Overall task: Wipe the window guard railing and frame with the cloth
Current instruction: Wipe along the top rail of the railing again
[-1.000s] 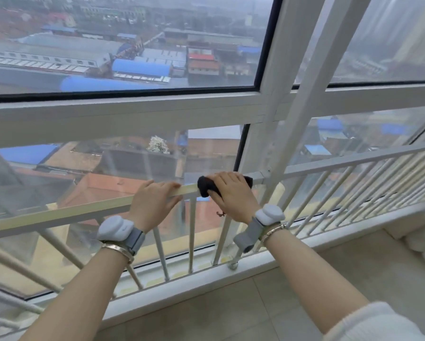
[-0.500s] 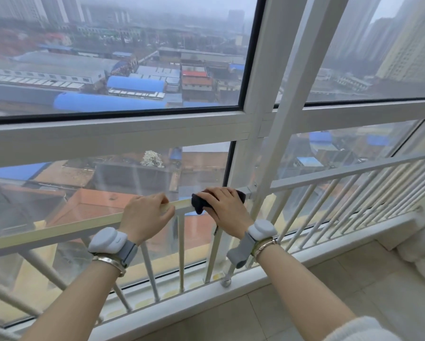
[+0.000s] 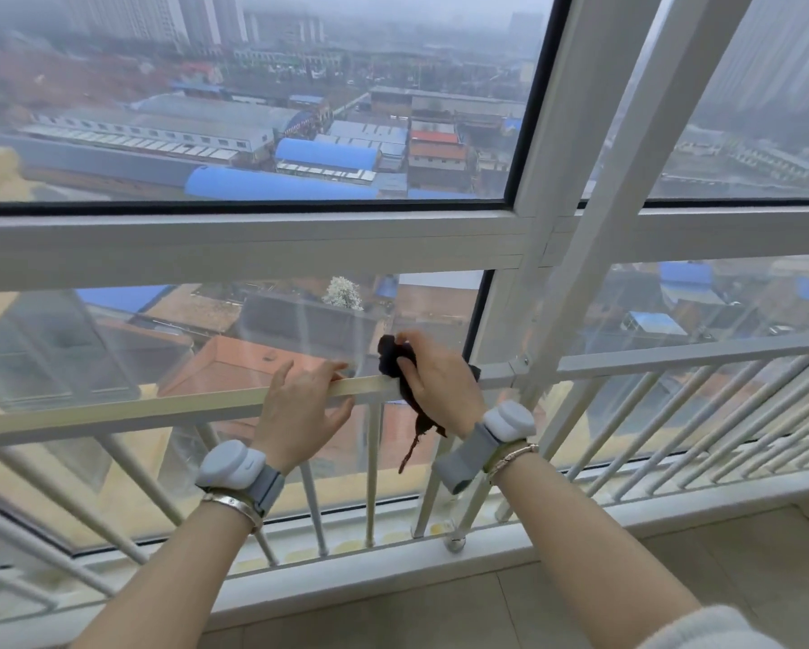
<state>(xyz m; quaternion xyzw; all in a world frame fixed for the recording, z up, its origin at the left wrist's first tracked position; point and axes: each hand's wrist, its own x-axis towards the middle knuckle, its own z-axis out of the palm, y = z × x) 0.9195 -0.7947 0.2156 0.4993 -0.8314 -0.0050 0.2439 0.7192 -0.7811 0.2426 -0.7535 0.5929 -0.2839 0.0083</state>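
A white guard railing with a flat top bar and thin upright bars runs across the window. Behind it stands the white window frame. My right hand grips a dark cloth against the top bar, just left of the slanted post; a strand of the cloth hangs below my wrist. My left hand holds the top bar right beside it, fingers over the far side and thumb at the front.
A slanted white post and a bracket meet the top bar just right of my right hand. A white sill runs under the bars, with tiled floor below. More railing continues to the right.
The cloth hand has shifted slightly left along the top bar and lifted, so the cloth now bunches above the bar. My left hand stays on the bar. My view has tilted upward.
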